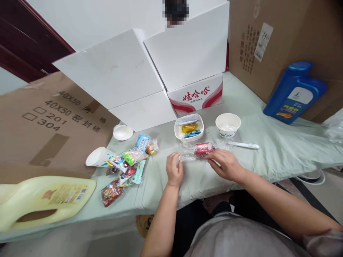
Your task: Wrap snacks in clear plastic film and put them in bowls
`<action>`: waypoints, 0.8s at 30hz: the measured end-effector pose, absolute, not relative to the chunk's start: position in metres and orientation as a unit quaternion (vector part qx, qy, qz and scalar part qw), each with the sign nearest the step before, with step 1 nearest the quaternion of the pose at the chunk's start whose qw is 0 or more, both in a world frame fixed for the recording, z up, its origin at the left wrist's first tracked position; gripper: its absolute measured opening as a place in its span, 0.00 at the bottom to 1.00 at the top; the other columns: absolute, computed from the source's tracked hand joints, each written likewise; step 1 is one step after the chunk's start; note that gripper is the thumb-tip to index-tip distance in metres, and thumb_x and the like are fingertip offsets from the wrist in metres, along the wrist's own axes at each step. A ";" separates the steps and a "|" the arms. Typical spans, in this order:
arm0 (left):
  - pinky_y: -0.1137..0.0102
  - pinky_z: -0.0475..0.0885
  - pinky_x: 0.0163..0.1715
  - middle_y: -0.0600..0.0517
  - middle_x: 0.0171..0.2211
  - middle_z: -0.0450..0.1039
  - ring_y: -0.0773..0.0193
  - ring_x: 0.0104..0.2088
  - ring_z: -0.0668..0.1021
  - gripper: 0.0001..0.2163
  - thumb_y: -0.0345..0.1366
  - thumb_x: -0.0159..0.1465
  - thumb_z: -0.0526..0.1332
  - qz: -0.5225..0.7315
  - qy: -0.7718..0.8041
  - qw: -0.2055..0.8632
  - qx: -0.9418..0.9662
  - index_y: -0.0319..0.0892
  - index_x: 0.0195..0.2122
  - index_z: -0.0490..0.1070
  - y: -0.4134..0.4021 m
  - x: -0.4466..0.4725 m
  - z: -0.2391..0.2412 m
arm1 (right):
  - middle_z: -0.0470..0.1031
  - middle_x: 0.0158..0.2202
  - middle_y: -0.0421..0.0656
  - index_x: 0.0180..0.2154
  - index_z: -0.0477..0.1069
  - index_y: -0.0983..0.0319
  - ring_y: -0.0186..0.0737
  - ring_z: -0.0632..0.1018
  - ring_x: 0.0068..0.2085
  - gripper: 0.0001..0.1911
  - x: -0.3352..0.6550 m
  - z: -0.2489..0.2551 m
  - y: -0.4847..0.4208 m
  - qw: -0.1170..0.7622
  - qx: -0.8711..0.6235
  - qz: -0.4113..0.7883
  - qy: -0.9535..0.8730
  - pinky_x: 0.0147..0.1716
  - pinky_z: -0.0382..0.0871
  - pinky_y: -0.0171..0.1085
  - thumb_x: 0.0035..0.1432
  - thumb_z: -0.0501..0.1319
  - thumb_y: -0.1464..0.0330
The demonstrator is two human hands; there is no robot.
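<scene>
A red snack packet (203, 149) lies in crinkled clear plastic film (189, 152) on the table in front of me. My left hand (174, 169) is curled at the film's left end, thumb and fingers closed on its edge. At the right side of the packet, my right hand (224, 165) pinches the film with thumb and forefinger; exactly how much it grips is hard to see. Just behind the packet stands a white square tub (176, 132) with a yellow packet (189, 127) and a blue packet (192, 134) inside. A white paper bowl (228, 123) is to its right.
A white plastic knife-like utensil (245, 145) lies at right. Several snack packets (131, 157) are heaped at left near two paper cups (99, 157). A yellow jug (50, 200), blue bottle (292, 92), cardboard boxes (53, 121) and white cartons (195, 92) surround the space.
</scene>
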State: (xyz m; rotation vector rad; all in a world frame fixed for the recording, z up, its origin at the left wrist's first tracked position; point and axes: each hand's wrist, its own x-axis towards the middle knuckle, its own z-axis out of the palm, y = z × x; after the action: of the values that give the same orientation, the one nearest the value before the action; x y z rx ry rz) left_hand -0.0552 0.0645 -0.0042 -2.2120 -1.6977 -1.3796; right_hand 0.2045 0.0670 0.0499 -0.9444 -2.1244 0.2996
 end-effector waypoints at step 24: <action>0.57 0.69 0.51 0.46 0.47 0.74 0.55 0.49 0.73 0.13 0.30 0.61 0.59 -0.252 -0.467 -0.100 -0.842 0.42 0.47 0.71 0.083 0.014 0.047 | 0.74 0.50 0.50 0.52 0.70 0.63 0.43 0.77 0.45 0.17 0.218 0.029 0.096 0.227 -0.515 0.130 -0.816 0.43 0.69 0.37 0.65 0.50 0.73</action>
State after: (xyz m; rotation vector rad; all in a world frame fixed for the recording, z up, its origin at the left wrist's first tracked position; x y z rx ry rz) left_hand 0.0135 0.0827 0.0465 -2.8272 -1.5675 -0.8462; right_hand 0.2178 0.0957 0.0291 -1.4200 -2.2482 0.3574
